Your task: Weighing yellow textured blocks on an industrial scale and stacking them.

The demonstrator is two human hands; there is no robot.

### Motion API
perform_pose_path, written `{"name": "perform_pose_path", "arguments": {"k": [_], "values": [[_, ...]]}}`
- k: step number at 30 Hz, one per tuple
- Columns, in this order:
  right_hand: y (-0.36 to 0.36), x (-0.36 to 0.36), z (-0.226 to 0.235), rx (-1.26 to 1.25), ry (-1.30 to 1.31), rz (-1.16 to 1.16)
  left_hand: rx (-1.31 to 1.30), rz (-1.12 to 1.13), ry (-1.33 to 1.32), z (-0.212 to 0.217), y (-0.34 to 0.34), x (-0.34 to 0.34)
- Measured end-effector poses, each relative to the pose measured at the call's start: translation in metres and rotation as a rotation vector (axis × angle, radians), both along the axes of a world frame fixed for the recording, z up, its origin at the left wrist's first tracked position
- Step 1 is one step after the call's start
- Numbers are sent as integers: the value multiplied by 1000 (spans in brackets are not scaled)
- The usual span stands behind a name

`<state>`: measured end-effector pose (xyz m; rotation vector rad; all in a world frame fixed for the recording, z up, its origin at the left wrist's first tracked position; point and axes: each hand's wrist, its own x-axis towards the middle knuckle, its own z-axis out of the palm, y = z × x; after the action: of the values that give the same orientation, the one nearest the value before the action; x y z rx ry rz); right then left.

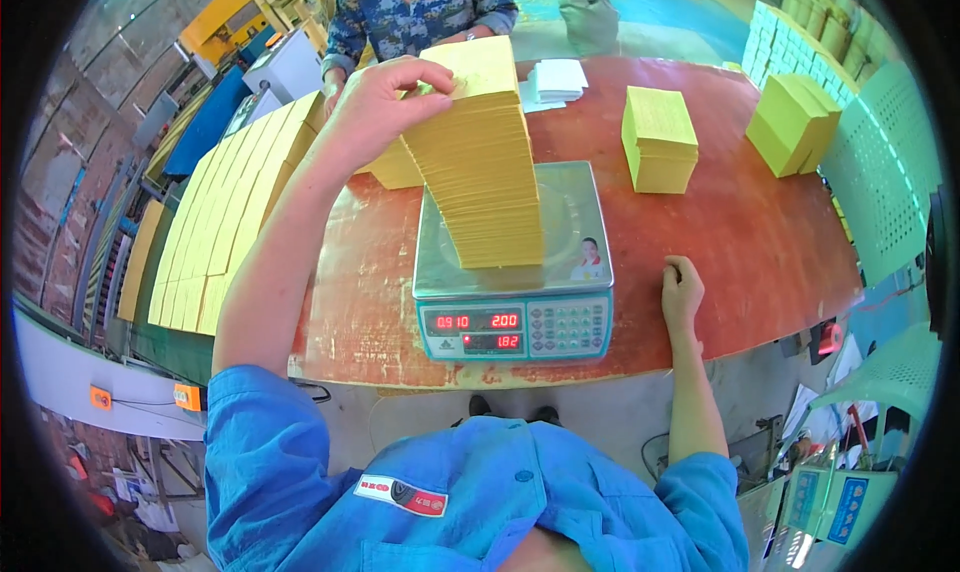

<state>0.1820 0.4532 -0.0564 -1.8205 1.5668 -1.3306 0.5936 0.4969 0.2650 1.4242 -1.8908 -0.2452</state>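
Tabletop [760,222]: red-brown, worn, fills the centre and right of the frame.

Row of paper bundles [225,222]: yellow, packed side by side, left of the frame, running from lower left up toward the centre.

Paper stack [485,162]: tall, yellow, standing on the scale [515,272] at centre; long axis upright, top leaning toward the upper left.

Scale: steel pan, teal front with lit red digits, near the tabletop's lower edge.

Two shorter yellow stacks [660,139] [792,122]: upper right, well apart from the scale.

White sheets [555,80]: small pile, top centre.

Left hand [385,102]: grip closed over the upper left edge of the paper stack, fingers curled on top; the stack lies directly right of and below it. This hand is the nearer.

Right hand [682,290]: loosely fisted, holding nothing, resting on the tabletop just right of the scale.

Another person's camouflage sleeves [420,12]: top centre, across the tabletop.
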Motion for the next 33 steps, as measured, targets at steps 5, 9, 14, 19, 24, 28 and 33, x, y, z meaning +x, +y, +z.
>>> {"name": "perform_pose_path", "arguments": {"k": [5,9,14,19,24,28,33], "values": [[0,-1,2,2,-20,-9,-28,-59,30,1,-4,-2],[2,1,3,-16,-20,-15,-78,-17,-36,1,-1,-3],[15,-8,13,124,-325,31,-419,80,-303,9,41,-36],[92,51,125,463,-988,774,-615,-157,-531,-25,142,-51],[152,152,200,1103,-1169,988,-560,-261,-534,-82,217,-48],[157,215,166,1115,-1088,946,-471,-201,-573,-115,251,-1],[173,314,149,903,-1205,921,-308,501,37,-179,283,53]]}}
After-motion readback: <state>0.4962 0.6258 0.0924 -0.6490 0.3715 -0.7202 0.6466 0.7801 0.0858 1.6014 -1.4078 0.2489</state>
